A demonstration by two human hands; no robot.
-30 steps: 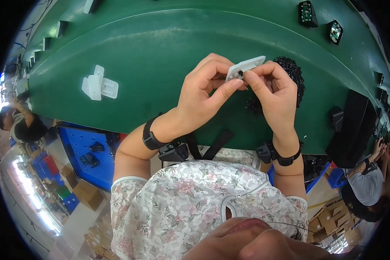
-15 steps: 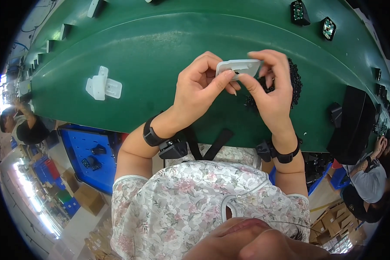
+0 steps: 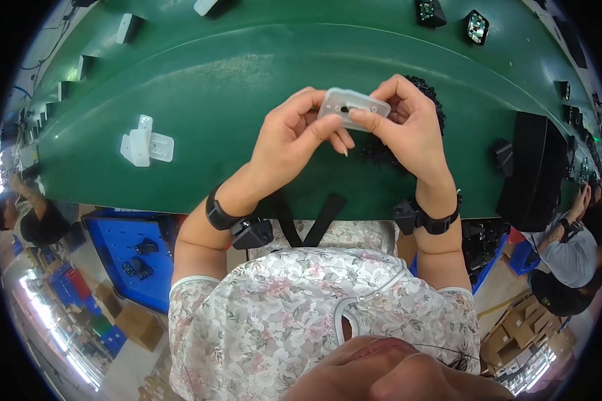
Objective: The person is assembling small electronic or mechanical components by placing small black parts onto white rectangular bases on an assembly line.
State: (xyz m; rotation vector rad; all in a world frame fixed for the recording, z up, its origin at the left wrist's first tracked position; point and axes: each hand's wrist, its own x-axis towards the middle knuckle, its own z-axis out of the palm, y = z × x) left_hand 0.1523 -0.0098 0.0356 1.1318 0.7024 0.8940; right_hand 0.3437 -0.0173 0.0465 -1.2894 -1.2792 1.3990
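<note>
A translucent white plastic cover (image 3: 334,100), shallow with rounded corners, is held above the green table between my two hands. My left hand (image 3: 291,140) pinches its left end, thumb at the near edge and fingers behind. The thumb of my right hand (image 3: 411,130) presses on the cover's inner face, while the other fingers curl behind its right end. A small black spot or piece shows in the cover's middle; I cannot tell which. Beyond my right hand is a heap of small black parts (image 3: 429,97), partly hidden by that hand.
More white covers (image 3: 139,148) lie stacked crosswise at left on the green table (image 3: 214,154). A black box (image 3: 532,170) stands at right. Black housings with green circuit boards (image 3: 477,28) sit at the far right. A blue tray (image 3: 124,254) is below the table's left edge. Co-workers sit at both sides.
The cover has tilted, so more of its inner face shows. My right thumb has come onto that face, and the right fingers have closed in behind it. The whole view has shifted slightly.
</note>
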